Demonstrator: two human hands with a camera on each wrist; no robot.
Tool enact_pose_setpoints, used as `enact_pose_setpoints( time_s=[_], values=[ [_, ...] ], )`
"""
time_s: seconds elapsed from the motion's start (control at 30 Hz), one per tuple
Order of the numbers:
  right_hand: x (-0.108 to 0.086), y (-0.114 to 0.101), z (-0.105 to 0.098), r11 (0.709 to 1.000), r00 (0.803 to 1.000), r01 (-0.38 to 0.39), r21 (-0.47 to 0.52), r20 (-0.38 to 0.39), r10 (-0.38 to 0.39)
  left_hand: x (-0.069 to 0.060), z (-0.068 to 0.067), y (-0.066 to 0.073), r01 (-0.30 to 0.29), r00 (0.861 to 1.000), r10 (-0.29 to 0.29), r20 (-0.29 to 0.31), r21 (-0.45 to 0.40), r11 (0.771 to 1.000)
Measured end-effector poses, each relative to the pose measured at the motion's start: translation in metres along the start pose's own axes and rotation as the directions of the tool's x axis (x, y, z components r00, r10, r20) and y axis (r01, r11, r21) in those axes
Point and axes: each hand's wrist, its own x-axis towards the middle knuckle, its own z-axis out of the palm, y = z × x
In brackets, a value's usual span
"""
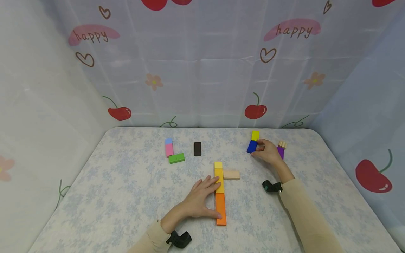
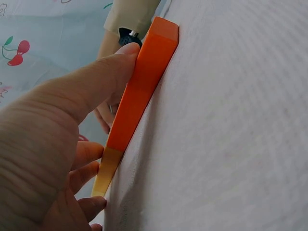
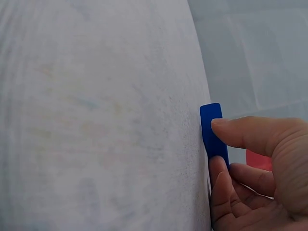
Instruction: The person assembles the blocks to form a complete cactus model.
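In the head view an orange block (image 1: 221, 205), a yellow-orange block (image 1: 219, 172) and a small pale yellow block (image 1: 218, 164) form one straight column. My left hand (image 1: 197, 201) lies along its left side, fingers spread. The thumb touches the orange block (image 2: 144, 86) and the fingertips rest on the yellow-orange one. Farther back, my right hand (image 1: 269, 152) pinches a blue block (image 1: 251, 146) with thumb and fingers. In the right wrist view the thumb lies on that blue block (image 3: 211, 139). A bright yellow block (image 1: 255, 135) sits just behind it.
A plain wooden block (image 1: 232, 175) sticks out right of the column. Beyond the right hand lie a purple block (image 1: 281, 152) and several small wooden pieces (image 1: 282, 144). Pink (image 1: 169, 149), light blue (image 1: 168, 141), green (image 1: 177, 158) and black (image 1: 197, 148) blocks lie at back left and centre.
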Motion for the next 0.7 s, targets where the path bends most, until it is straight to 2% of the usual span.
enact_pose_setpoints(
  time_s=[0.47, 0.7],
  values=[
    [0.0001, -0.0004, -0.0007, 0.999, 1.0, -0.023, -0.025, -0.021, 0.022, 0.0, 0.0, -0.001, -0.004, 1.0, 0.004, 0.008, -0.011, 1.0],
    [-0.0033, 0.0, 0.001, 0.999, 0.999, 0.031, -0.039, -0.015, -0.031, 0.0001, -0.0005, -0.0009, -0.006, 1.0, 0.006, 0.008, -0.01, 1.0]
  ],
)
